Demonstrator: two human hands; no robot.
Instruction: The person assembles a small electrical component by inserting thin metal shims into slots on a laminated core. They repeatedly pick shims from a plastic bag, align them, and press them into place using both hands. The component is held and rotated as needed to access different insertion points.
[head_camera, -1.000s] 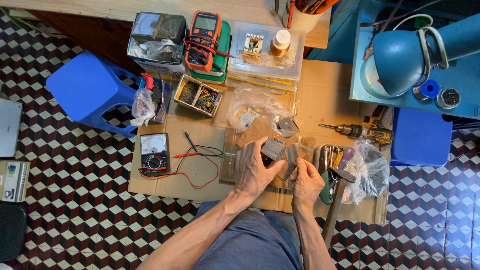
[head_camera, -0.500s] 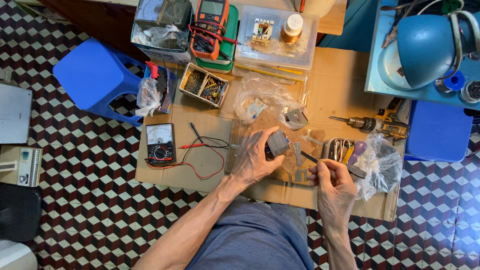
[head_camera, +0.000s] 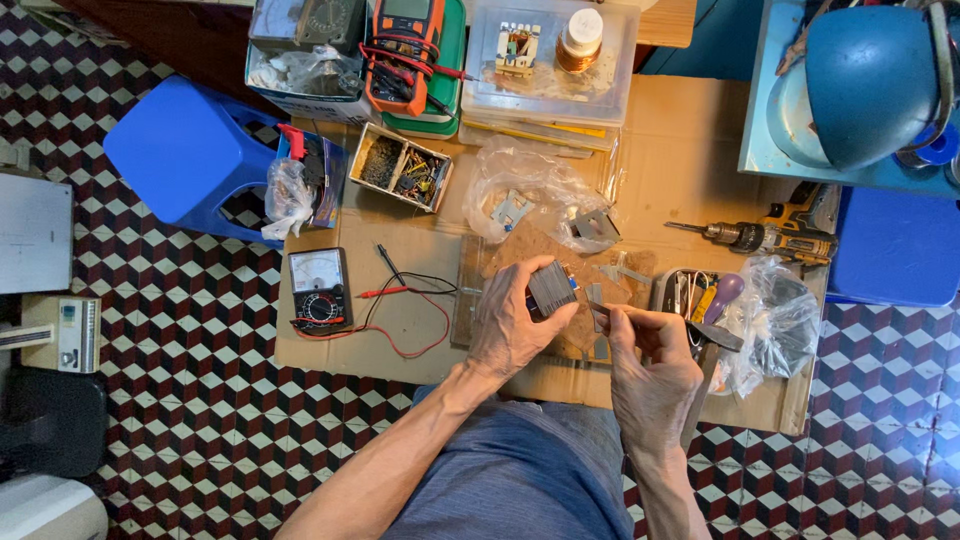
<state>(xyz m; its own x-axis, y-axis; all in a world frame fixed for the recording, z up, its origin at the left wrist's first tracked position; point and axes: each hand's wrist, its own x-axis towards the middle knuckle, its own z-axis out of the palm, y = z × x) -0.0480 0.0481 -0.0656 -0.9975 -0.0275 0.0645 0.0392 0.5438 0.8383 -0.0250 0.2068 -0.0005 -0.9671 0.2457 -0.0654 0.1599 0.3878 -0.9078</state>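
**Laminated block in my left hand, thin metal strip in my right**

My left hand is closed round a small grey laminated metal block, which looks like a transformer core; it sits raised above the cardboard sheet that covers the low work surface, fingers wrapped over its top and thumb underneath. My right hand is pinched nearly closed on a thin flat metal strip, its tip just beside the block's near edge. I judge the block dense and heavy for its bulk, rigid as a whole, though its stacked plates could shift or shed if gripped loosely; the flat outer faces are the sound place to hold. The strip should be light, stiff and sharp-edged, best held by its faces near the end.

Around me lie an analogue multimeter with red and black leads, a compartment box of small parts, a cordless drill and clear plastic bags.
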